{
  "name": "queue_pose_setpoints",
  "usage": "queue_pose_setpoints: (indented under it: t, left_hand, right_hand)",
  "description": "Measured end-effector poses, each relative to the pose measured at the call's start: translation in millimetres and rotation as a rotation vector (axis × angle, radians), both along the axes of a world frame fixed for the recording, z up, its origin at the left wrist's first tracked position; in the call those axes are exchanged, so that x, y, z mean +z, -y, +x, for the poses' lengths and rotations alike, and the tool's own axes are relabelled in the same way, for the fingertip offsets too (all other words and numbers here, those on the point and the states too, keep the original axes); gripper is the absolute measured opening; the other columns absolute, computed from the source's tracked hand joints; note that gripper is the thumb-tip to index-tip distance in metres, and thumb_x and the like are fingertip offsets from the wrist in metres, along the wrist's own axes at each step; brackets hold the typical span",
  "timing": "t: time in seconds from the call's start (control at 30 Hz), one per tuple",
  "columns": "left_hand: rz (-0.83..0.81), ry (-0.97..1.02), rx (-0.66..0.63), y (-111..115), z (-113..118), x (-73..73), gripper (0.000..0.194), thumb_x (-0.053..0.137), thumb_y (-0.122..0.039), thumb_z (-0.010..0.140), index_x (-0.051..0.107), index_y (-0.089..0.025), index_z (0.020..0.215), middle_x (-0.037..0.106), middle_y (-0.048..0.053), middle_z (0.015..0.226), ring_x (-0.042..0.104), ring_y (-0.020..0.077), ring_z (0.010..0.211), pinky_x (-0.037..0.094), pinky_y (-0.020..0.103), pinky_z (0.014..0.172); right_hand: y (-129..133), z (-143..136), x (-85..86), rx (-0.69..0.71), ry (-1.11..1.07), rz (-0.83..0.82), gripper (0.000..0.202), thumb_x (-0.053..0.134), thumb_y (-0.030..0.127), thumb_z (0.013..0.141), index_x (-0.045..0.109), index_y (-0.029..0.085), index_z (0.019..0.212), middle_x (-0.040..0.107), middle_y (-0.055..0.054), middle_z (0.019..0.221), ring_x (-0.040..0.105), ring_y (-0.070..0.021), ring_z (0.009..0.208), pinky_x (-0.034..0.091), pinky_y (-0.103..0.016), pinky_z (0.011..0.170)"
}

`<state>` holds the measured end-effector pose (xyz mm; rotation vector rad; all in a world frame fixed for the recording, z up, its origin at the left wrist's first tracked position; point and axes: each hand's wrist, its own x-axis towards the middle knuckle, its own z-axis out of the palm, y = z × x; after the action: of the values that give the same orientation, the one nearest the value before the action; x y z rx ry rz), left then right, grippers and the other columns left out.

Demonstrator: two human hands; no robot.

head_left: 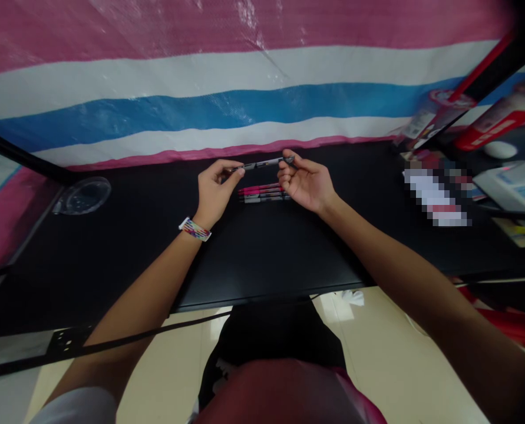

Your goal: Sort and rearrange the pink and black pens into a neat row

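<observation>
Pen (pixel 267 163) spans the gap between two bare hands above a black bench (pixel 266 253), its long axis running from left to right across the wearer's view, with the right end tipped slightly higher and farther away. The left hand (pixel 213 187) has its fingers (pixel 227 164) pinched narrow on the left end, thumb on the near side, and covers much of that tip. The right hand (pixel 310 182), palm turned partly upward, has thumb and forefinger drawn close around the dark right end, the other fingers curled beneath. Neither hand is clearly nearer, since each meets its own end and the middle of the barrel lies bare between them; from the left fingers the exposed length lies to the right, from the right fingers to the left.

Slim and straight, the pen shows a pale, greyish barrel broken by dark sections, one of them near the left fingertips. Blur leaves any lettering unreadable, and whether the tip is bare cannot be told.

Just on the wearer's side of it, a row of pens (pixel 262 193) rests on the bench, roughly parallel to the held one, with pinkish-red pens on the far side and grey and dark ones on the near side, their right ends partly hidden by the right hand
</observation>
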<state>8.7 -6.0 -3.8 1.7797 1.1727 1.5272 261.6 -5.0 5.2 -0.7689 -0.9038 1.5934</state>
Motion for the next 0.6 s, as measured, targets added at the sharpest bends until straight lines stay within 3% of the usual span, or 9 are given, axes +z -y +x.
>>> queue_pose_setpoints:
  t: [0.2,0.37,0.6]
  left_hand:
    - [0.004,0.012,-0.025,0.5,1.1,0.2,0.031,0.088,-0.054,0.097,0.084,-0.025,0.105,0.085,0.005,0.099,0.079,0.02,0.09,0.063,0.037,0.089]
    - [0.0,0.037,-0.029,-1.6,0.4,-1.7,0.034,0.088,-0.057,0.097,0.084,-0.024,0.106,0.084,0.005,0.096,0.079,0.0198,0.089,0.062,0.036,0.087]
    - [-0.013,0.027,-0.029,-3.0,-0.2,-2.7,0.033,0.088,-0.056,0.096,0.083,-0.024,0.105,0.085,0.005,0.1,0.079,0.0211,0.093,0.063,0.037,0.091]
  right_hand:
    - [1.9,1.6,2.7,0.014,0.096,0.093,0.042,0.071,0.061,0.099,0.076,0.023,0.116,0.082,-0.012,0.11,0.078,-0.0267,0.108,0.069,-0.04,0.091]
    - [-0.9,-0.4,-2.8,0.014,0.102,0.11,0.037,0.072,0.057,0.097,0.073,0.024,0.115,0.082,-0.01,0.104,0.078,-0.0256,0.103,0.069,-0.041,0.091]
    - [0.2,1.6,4.3,-0.013,0.2,0.156,0.042,0.074,0.06,0.097,0.08,0.022,0.115,0.084,-0.011,0.104,0.08,-0.0271,0.102,0.07,-0.043,0.095]
